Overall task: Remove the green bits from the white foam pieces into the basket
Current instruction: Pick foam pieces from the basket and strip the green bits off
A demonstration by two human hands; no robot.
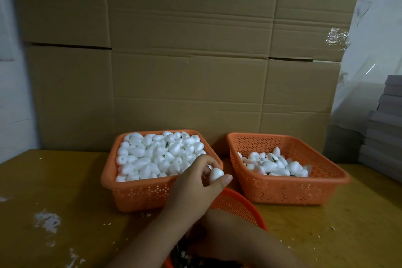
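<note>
gripping 1 white foam piece (216, 174) between curled fingers and thumb, the left hand (196, 187) hangs over the near right corner of the left basket (139, 193), its forearm running down to the bottom edge of the view. the right hand (219, 237) sits lower, inside the round basket (239, 203) at the near edge of the table (65, 191); its fingers are hidden under the left forearm, so i cannot tell whether it is closed or holding anything. dark green bits (180, 257) mixed with white crumbs lie in the bottom of that round orange basket, just beside the right hand.

the left basket, orange and perforated, is heaped to its rim with white foam pieces (156, 154), with a green bit showing among them near the middle. the right basket (289, 189), the same kind, stands just beside it toward the right side of the table and holds a shallower layer of foam pieces (276, 165), with a few green bits visible between them. both stand near the far edge of the table, against a wall of cardboard (185, 50). white crumbs (46, 221) are scattered on the table toward its near left corner. a stack of grey boards (385, 128) rises at the right edge.
</note>
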